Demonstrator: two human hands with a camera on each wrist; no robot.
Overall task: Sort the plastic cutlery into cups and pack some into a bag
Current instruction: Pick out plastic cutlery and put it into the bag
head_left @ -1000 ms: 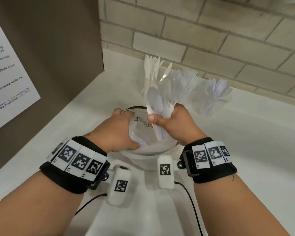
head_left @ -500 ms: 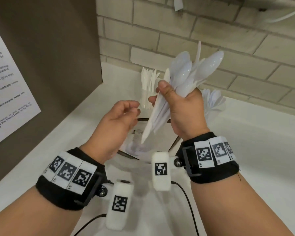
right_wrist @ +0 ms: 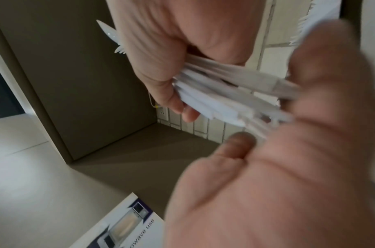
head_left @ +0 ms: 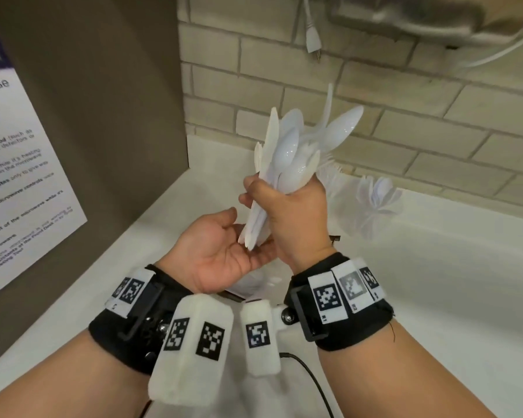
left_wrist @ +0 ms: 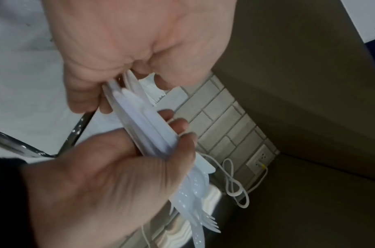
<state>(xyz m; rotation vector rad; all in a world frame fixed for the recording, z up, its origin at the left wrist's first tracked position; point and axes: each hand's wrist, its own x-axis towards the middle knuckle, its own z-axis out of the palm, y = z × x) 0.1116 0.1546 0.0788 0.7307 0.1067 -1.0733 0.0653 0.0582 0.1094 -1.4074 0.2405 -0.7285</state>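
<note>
My right hand [head_left: 293, 212] grips a bundle of white plastic cutlery [head_left: 290, 155] round its middle. It holds the bundle upright above the counter, with spoon bowls, knife blades and fork tines fanning out on top. My left hand [head_left: 221, 248] lies palm up beneath it, and the handle ends rest against its relaxed fingers. The left wrist view shows the bundle [left_wrist: 144, 120] running between both hands. Two clear cups stand behind on the counter, one with forks [head_left: 332, 176] and one with spoons [head_left: 378, 194]. Under my wrists only a scrap of the clear bag [head_left: 248, 285] shows.
A brown side panel with a microwave-use poster [head_left: 27, 176] closes off the left. The brick wall runs behind, with a loose plug [head_left: 313, 40] hanging from above. The white counter [head_left: 435, 267] stretches to the right. A metal rim [left_wrist: 76, 130] lies below the hands.
My right hand has lifted the cutlery bundle up out of the bag. My left hand has let go of the bag's rim and turned palm up under the handle ends.
</note>
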